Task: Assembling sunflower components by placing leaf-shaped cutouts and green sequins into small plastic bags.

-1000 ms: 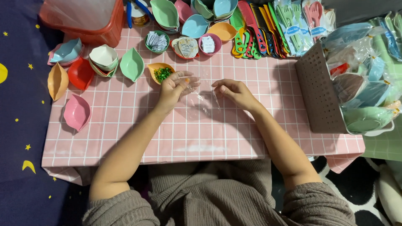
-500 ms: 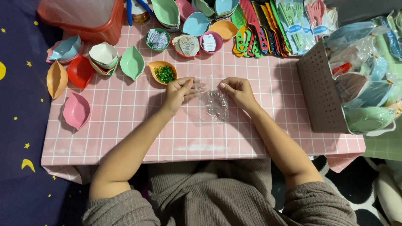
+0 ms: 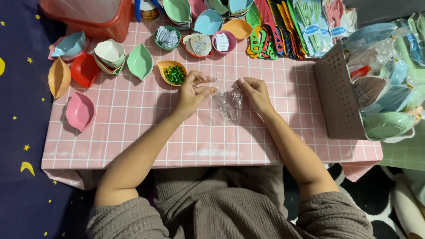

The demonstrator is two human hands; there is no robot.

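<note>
Bag lies flat on bench, mid-front. Left hand pinched on top left edge; right hand pinched on top right. Keep grips level; spread mouth evenly beside beads.

Pink checked table under leaf-shaped bowls

The clear bag pinched between the left hand and right hand is seen to be thin, crinkly plastic film, pretty glossy. The tablecloth is made of pink checked cloth, matt and a bit creased. The leaf-shaped bowls are moulded in smooth plastic with a soft sheen. The brown basket is done in perforated matt plastic. The sleeves are knitted, ribbed fabric.
</note>
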